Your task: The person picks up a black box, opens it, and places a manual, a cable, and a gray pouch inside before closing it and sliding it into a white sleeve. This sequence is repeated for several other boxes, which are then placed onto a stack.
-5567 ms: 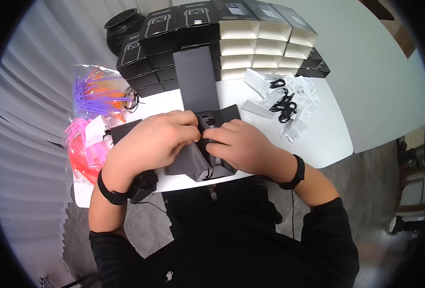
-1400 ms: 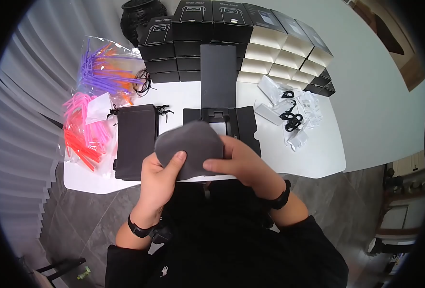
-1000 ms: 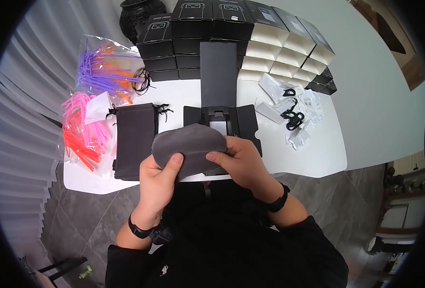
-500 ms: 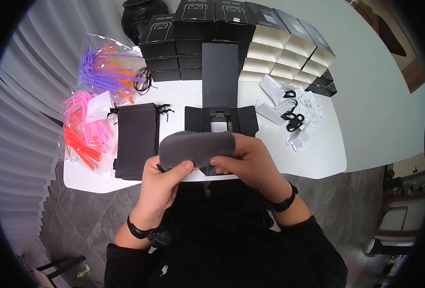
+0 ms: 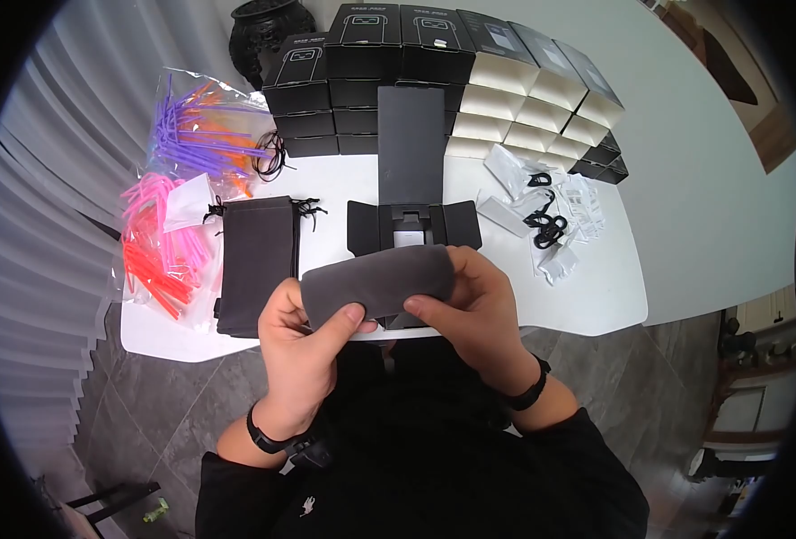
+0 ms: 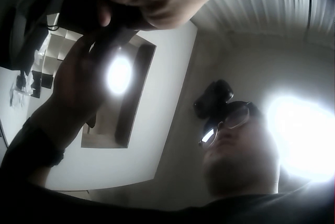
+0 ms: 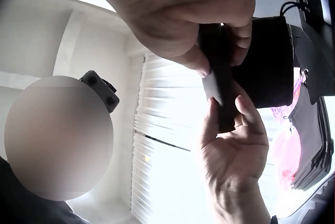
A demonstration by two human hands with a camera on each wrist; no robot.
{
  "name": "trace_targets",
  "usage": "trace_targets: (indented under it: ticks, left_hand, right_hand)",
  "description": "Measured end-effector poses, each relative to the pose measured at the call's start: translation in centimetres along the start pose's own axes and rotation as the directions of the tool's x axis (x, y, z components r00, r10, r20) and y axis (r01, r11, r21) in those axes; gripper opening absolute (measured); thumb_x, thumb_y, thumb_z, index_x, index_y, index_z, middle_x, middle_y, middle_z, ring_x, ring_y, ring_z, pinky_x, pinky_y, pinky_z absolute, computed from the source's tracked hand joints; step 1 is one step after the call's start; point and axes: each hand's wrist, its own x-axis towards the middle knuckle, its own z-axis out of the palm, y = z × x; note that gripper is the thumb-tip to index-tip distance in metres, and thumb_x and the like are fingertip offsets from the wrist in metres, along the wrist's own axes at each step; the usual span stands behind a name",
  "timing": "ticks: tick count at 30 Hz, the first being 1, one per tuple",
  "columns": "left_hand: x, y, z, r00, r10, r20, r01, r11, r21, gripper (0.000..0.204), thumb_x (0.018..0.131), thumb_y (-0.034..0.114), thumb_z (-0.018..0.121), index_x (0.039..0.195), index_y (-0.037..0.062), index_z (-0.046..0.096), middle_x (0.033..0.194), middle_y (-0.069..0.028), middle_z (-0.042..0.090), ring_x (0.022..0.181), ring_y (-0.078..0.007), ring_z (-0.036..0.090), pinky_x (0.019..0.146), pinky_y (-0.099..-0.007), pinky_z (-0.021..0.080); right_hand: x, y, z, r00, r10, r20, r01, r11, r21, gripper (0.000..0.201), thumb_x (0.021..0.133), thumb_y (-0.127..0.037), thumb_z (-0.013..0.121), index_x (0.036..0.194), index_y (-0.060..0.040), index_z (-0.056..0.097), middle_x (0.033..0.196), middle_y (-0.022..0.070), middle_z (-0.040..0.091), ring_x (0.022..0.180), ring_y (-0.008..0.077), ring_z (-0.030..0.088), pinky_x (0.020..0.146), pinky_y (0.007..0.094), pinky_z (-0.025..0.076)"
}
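Left hand (image 5: 304,350) and right hand (image 5: 476,310) form a grip clamped on the grey cloth item (image 5: 377,280), located above the near edge of the desk (image 5: 582,301). The right wrist view exposes right fingertips (image 7: 241,49) that the head view conceals. Desk surface extends rightward from the open box (image 5: 459,225).

In the head view we look forward and down over the table (image 5: 587,292), left hand (image 5: 304,346) and right hand (image 5: 479,314). In poor light at the left wrist, we seem to face up at the wearer (image 6: 238,156). Our close right-wrist view faces both hands, sharing them and the pouches (image 5: 256,269) with the head's.
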Motion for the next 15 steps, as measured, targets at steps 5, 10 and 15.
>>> trace_targets:
  ticks: [5, 10, 15]
  left_hand:
    - [0.2, 0.5, 0.7, 0.999, -0.030, -0.032, 0.027, 0.994, -0.102, 0.011, 0.095, -0.002, 0.063, 0.102, -0.0023, 0.054, 0.104, -0.0162, 0.071, 0.089, -0.0195, 0.072, 0.079, -0.0350, 0.064]
    - [0.3, -0.1, 0.2, 0.999, -0.047, -0.017, 0.044, 0.987, -0.153, 0.010, 0.096, -0.002, 0.061, 0.104, -0.0022, 0.055, 0.105, -0.0172, 0.072, 0.094, -0.0205, 0.072, 0.083, -0.0381, 0.063]
    - [0.1, -1.4, -0.8, 0.999, -0.042, -0.029, 0.039, 0.996, -0.082, 0.011, 0.095, -0.004, 0.062, 0.104, -0.0010, 0.055, 0.103, -0.0145, 0.072, 0.092, -0.0158, 0.070, 0.082, -0.0286, 0.056]
  right_hand:
    - [0.1, 0.2, 0.4, 0.984, -0.173, -0.033, 0.173, 0.985, -0.003, 0.034, 0.087, 0.009, 0.070, 0.117, 0.0013, 0.055, 0.111, 0.0088, 0.065, 0.101, 0.0133, 0.066, 0.083, 0.0258, 0.054]
    - [0.5, -0.9, -0.4, 0.994, 0.108, -0.024, -0.106, 0.991, 0.079, 0.029, 0.089, 0.008, 0.068, 0.116, 0.0038, 0.058, 0.114, 0.0132, 0.066, 0.095, 0.0151, 0.068, 0.081, 0.0275, 0.058]
    - [0.3, 0.5, -1.9, 0.979, 0.196, -0.057, -0.185, 0.970, 0.156, 0.014, 0.088, 0.007, 0.069, 0.093, 0.0008, 0.057, 0.107, 0.0113, 0.065, 0.089, 0.0144, 0.068, 0.075, 0.0292, 0.060]
